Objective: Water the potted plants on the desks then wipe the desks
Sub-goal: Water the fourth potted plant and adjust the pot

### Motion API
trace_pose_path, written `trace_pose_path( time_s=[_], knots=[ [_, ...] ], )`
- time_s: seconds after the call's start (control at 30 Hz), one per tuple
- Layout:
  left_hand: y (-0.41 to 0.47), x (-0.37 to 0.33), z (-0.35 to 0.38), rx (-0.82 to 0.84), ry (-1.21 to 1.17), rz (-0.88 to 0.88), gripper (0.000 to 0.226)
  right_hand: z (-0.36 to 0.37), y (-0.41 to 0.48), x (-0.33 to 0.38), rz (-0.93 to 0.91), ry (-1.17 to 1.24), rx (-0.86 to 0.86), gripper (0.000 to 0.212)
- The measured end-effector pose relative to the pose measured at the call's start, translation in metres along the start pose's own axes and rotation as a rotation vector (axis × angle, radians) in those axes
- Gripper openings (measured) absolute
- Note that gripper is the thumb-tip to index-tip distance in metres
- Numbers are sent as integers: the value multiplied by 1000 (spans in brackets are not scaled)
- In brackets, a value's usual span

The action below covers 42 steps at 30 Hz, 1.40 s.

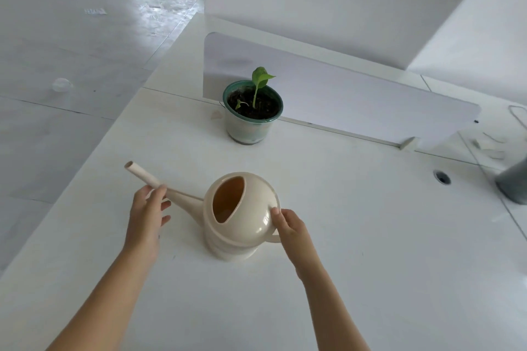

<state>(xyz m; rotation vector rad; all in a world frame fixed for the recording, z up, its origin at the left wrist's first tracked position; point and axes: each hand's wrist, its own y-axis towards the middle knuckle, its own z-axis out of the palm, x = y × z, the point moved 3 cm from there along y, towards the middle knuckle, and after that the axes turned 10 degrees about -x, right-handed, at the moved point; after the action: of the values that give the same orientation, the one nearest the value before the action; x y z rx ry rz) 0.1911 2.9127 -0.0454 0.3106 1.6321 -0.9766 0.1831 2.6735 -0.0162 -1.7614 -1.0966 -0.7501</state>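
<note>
A cream watering can [242,216] stands upright on the near part of the white desk [370,236], its spout pointing left. The left hand [147,214] pinches the spout and the right hand [289,226] grips the handle. The potted plant [252,111] stands farther back, against the divider [342,94].

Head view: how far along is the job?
Nothing looks done. In hand: the watering can stands on the desk, left hand on its spout, right hand at its handle. Left: pour into the potted plant, then wipe; no cloth in view.
</note>
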Motion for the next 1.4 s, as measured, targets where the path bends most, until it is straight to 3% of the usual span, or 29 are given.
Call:
trace_pose_path(
  time_s=[0.1,0.27,0.37,0.47,0.6,0.77,0.83,1.07,1.2,1.3,1.4],
  knots=[
    [1,-1,2,53,-3,-7,39,-6,4,-3,9,1,18,59],
    [6,-5,-2,57,-25,-11,29,-9,4,0,6,26,21,41],
    [5,-8,0,112,-67,-26,8,-8,8,-8,0,-1,7,54],
    [0,-8,2,107,-95,-24,11,-7,10,-11,23,14,20,65],
    [-3,-5,0,102,-94,-27,11,-9,16,-16,26,45,83,47],
    [-4,-4,-3,152,-82,-27,16,-9,17,-12,59,39,83,64],
    [-4,-1,-7,199,-68,-35,14,-7,11,-15,92,70,72,58],
    [-14,-6,-9,329,-89,-99,44,-2,-5,-9,152,164,-46,56],
    [-6,-23,-17,425,-77,-111,27,5,-32,-6,163,261,-173,48],
    [-9,-43,-25,525,-28,-44,13,5,-65,4,177,304,-271,64],
    [-23,-68,-29,632,-8,30,15,-1,-107,13,169,345,-390,104]
  ],
)
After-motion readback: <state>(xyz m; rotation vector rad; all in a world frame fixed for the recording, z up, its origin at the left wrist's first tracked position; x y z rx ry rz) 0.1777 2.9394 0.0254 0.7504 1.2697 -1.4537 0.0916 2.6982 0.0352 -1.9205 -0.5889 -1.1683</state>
